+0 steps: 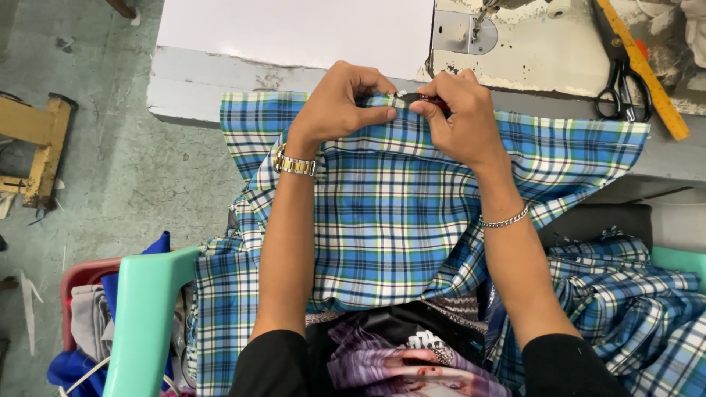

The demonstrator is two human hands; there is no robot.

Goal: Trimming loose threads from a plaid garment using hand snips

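No pkgs, labels, signs or screens in view.

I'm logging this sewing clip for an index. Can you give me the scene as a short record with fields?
Setting: sewing machine table, seen from above
Left hand: wears a wristwatch, pinches the top edge of the blue plaid fabric
Right hand: wears a chain bracelet, holds a small dark tool at the same edge
Fabric: draped from the table edge down over the lap
On table: black scissors, yellow ruler
Lower right: more plaid fabric
Lower left: green chair arm
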